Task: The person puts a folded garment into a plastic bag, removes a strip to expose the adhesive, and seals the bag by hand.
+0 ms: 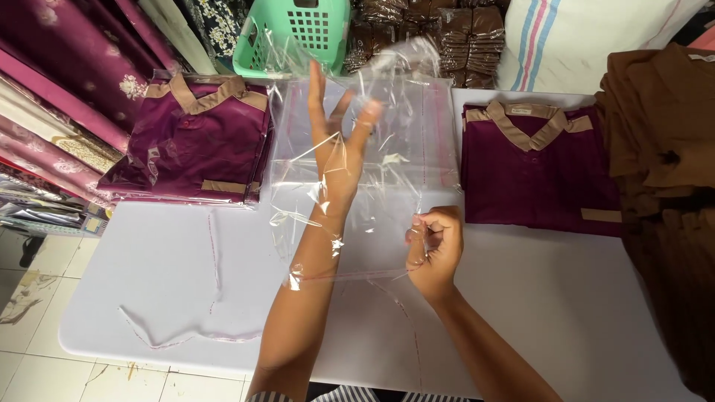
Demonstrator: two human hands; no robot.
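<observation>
My left hand [337,141] is pushed deep inside a clear plastic bag [402,160], fingers spread apart and pointing away from me. My right hand [434,242] pinches the bag's open edge near its right corner, holding the mouth apart. The bag hangs over the white table [164,275] in the middle. A folded maroon shirt with tan collar [538,171] lies unbagged to the right of the bag.
A stack of bagged maroon shirts [190,145] sits at the left. A brown garment pile [663,171] fills the right edge. A green basket [294,33] stands at the back. Thin peeled strips [214,260] lie on the table's near left. Fabric bolts [52,112] line the left side.
</observation>
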